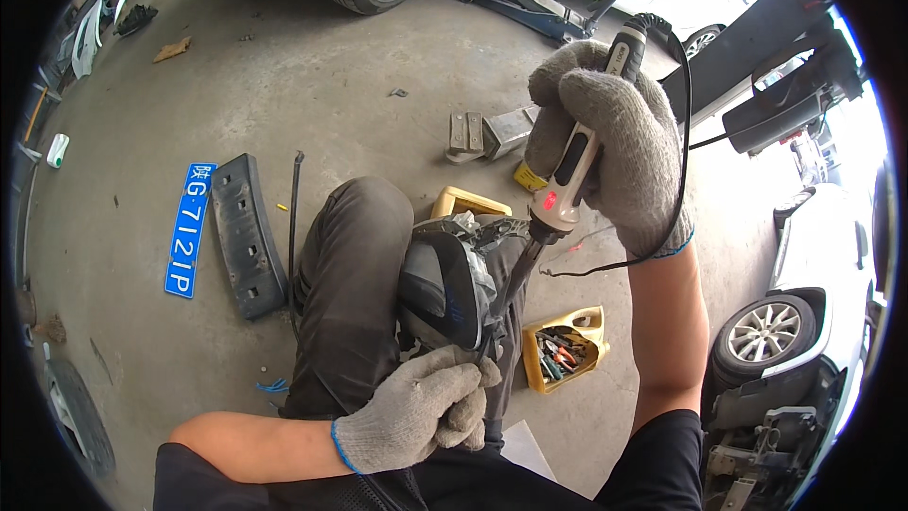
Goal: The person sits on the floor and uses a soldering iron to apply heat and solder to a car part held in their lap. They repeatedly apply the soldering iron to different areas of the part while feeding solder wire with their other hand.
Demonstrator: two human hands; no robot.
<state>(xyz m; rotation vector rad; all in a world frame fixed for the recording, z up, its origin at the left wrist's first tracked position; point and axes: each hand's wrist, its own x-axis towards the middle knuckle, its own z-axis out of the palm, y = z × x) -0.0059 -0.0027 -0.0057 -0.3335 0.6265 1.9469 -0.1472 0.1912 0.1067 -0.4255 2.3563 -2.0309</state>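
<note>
My right hand (pixel 615 142), in a grey knitted glove, is closed around the pale handle of a corded soldering iron (pixel 566 185). A red light glows on the handle, and its dark metal end points down toward a car side mirror (pixel 445 289). Whether the tip touches the mirror, I cannot tell. The dark, battered mirror housing rests between my legs, with torn, pale edges along its upper side. My left hand (pixel 416 412), gloved too, has its fingers closed at the housing's lower edge. The fingertips partly hide what they grip there.
A cut yellow jug (pixel 544 369) with several hand tools stands right of my legs. The iron's black cord (pixel 685 132) loops beside my right wrist. On the floor at left lie a blue plate (pixel 189 237) and a black plastic panel (pixel 248 237). A floor jack (pixel 534 14) stands beyond.
</note>
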